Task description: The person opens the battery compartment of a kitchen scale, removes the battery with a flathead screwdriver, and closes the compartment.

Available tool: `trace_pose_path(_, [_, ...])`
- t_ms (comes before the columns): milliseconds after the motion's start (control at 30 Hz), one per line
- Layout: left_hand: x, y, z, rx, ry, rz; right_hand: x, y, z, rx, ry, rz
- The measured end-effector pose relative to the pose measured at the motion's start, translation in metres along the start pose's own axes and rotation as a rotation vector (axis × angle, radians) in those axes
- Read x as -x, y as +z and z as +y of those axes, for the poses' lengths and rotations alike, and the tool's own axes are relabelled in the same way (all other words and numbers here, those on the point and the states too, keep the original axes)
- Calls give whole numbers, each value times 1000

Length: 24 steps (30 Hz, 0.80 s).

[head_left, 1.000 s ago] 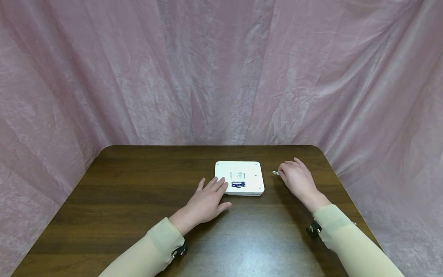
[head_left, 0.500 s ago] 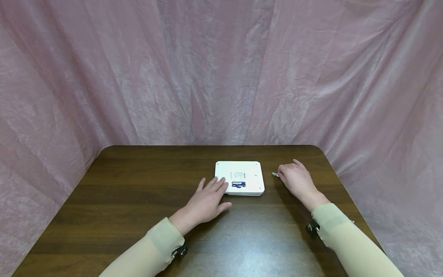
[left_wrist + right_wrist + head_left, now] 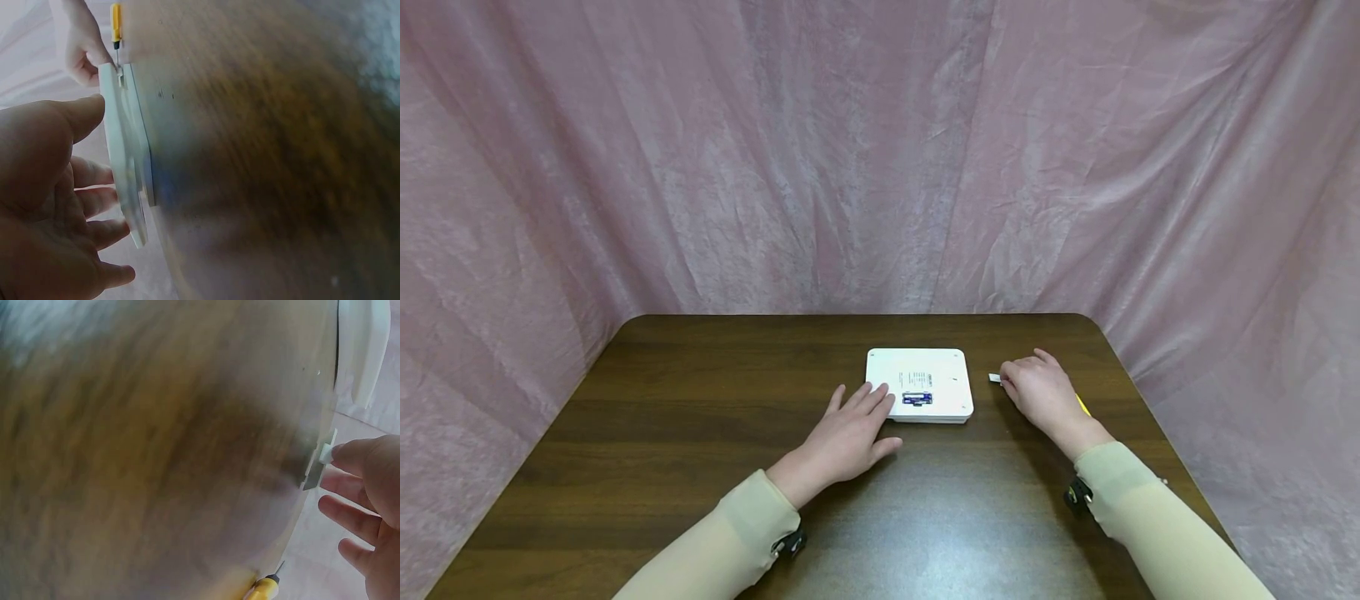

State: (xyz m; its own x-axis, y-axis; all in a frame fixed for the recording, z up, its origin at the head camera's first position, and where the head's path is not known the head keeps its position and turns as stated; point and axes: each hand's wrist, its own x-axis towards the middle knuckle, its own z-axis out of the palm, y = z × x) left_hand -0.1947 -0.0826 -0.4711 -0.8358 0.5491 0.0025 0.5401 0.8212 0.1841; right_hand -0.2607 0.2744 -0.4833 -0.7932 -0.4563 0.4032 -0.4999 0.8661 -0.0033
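A flat white device (image 3: 942, 379) lies with its printed underside up on the wooden table. Two blue batteries (image 3: 917, 399) sit in its uncovered compartment. My left hand (image 3: 848, 437) rests its outstretched fingers on the device's near left corner. To the right of the device, my right hand (image 3: 1040, 392) pinches a small white battery cover (image 3: 995, 378); in the right wrist view the cover (image 3: 320, 461) is between thumb and finger, near the tabletop. Partly hidden behind the right hand is a yellow screwdriver (image 3: 1082, 405), whose handle and thin shaft show in the right wrist view.
The brown table (image 3: 715, 400) has rounded far corners. Pink curtains (image 3: 880, 158) hang just past its back edge and along both sides. A dark wrist camera (image 3: 1078, 494) is strapped under the right sleeve.
My right hand has dropped slightly towards me, and the battery cover in it has tilted to show more of its flat face. Some yellow of the screwdriver has come into sight. The left hand stays still.
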Motion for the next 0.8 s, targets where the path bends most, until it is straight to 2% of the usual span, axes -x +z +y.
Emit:
trace_pose_path(167, [1,0,-1,4,1,-2,3,1,-2,12,-11,21])
trace_pose_path(300, [1,0,-1,1,3,1,7,-1,-9,34,20,28])
trace_pose_path(533, [1,0,-1,2,0,2,18,-9,-31,101,110,-97])
trace_pose_path(800, [1,2,-2,6,-4,2,20,-20,-45,126,152,-205])
